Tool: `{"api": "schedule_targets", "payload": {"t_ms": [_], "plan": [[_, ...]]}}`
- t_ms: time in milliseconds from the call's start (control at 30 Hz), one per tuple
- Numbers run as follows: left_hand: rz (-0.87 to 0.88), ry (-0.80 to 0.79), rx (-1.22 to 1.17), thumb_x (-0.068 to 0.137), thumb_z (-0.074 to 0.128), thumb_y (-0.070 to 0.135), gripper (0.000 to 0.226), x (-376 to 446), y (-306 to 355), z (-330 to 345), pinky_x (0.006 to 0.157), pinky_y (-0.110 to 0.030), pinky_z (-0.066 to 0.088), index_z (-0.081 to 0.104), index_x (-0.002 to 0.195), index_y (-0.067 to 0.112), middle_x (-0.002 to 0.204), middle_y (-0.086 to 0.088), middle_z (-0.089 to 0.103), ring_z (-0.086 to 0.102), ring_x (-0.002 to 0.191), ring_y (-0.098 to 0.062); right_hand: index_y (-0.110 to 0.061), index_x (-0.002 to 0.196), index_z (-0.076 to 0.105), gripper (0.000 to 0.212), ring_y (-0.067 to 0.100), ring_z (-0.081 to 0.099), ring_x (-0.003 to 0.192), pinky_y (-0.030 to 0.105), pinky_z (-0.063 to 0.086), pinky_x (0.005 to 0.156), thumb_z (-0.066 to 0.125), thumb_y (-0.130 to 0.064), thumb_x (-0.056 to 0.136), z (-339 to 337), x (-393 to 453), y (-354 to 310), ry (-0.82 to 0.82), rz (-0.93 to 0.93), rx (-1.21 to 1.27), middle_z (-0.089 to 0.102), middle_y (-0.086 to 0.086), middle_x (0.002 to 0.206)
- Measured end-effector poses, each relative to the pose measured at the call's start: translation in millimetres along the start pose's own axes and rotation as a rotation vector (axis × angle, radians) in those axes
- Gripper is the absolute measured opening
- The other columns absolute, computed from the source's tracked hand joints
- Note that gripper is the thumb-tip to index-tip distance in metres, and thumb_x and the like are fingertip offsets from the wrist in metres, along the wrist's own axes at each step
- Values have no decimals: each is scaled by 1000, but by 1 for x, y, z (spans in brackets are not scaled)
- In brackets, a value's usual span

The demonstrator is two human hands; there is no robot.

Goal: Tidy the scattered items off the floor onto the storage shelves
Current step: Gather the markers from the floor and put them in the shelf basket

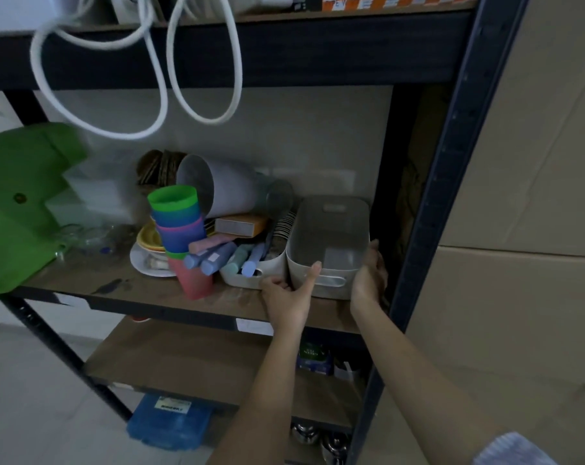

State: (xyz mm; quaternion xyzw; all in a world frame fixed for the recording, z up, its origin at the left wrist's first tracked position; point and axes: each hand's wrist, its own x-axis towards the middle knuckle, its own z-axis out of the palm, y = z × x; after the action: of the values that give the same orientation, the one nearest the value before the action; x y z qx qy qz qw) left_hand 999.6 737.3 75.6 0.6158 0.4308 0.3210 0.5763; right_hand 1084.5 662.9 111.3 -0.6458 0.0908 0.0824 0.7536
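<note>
— Shelves (157,298) already look crowded: cups, chalk bin, all left of the hands. Where's the grey bin (329,243)?

— On the middle shelf, gripped by left hand (289,298) and right hand (371,273). Nearly placed, I'd judge; floor items remaining can't be seen.

the grey bin (328,243) sits wedged between the white bin (251,273) of markers and the dark shelf post (448,182) — almost no gap on either side. above both bins the space is open up to the upper shelf beam (284,52), where white cord loops (204,72) hang — further left, stacked cups (180,226) crowd the board.
</note>
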Motion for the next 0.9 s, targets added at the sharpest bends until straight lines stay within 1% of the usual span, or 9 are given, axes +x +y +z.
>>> {"api": "schedule_targets", "payload": {"t_ms": [100,233,300,367,500,567,667,800,900], "plan": [[-7,-15,-42,65,76,66,79,-3,1,-1,72,-22,45,46,116,13,109,1,54,56,92,-12,-33,149,35,68,25,37,140,44,22,116,26,-72,93,-5,-6,-4,-64,5,-69,37,-1,154],[-13,12,-181,81,73,49,62,-9,-3,-6,69,-14,44,50,123,10,115,-1,57,57,93,-5,-31,155,16,75,21,27,145,40,20,118,34,-69,92,-15,-25,5,-109,-297,-222,23,-2,160],[1,95,-256,88,69,37,49,-14,-6,-9,76,-17,46,53,124,7,115,-3,61,61,99,-12,-20,154,22,67,18,19,147,29,14,116,46,-49,99,-19,-35,8,-116,-565,-356,21,2,160],[42,167,-271,92,66,26,36,-21,-8,-14,81,-20,46,59,120,5,109,-4,64,63,105,-19,-14,147,38,55,21,17,148,33,16,118,52,-37,99,-21,-42,9,-138,-827,-489,27,8,159],[138,230,-231,95,62,13,24,-37,-11,-30,77,-9,47,63,117,4,108,-5,67,63,95,-7,-12,117,64,27,24,49,125,40,35,108,55,-21,93,-24,-53,19,-273,-1091,-502,61,6,126],[188,230,-173,95,62,11,21,-44,-17,-42,78,-10,49,63,116,7,107,-3,67,64,93,-4,-12,108,66,19,21,54,110,33,38,98,58,-16,91,-30,-63,26,-365,-1131,-508,65,3,110],[227,268,-67,94,63,11,22,-61,-32,-71,77,-4,47,64,116,8,105,2,66,64,98,-9,-13,106,66,17,20,54,104,24,32,91,59,-15,91,-37,-78,43,-546,-1084,-562,65,2,102],[210,394,51,92,65,13,28,-98,-64,-127,78,-1,44,64,120,7,108,2,66,62,97,-8,-12,112,65,26,26,58,108,42,44,95,56,-22,90,-38,-110,78,-821,-1013,-589,67,4,109],[126,502,110,91,66,15,35,-137,-97,-177,87,-17,50,62,124,5,113,-3,67,63,100,-13,-12,121,62,33,27,57,116,45,45,100,59,-24,91,-40,-150,108,-1031,-962,-645,65,7,119]]}}
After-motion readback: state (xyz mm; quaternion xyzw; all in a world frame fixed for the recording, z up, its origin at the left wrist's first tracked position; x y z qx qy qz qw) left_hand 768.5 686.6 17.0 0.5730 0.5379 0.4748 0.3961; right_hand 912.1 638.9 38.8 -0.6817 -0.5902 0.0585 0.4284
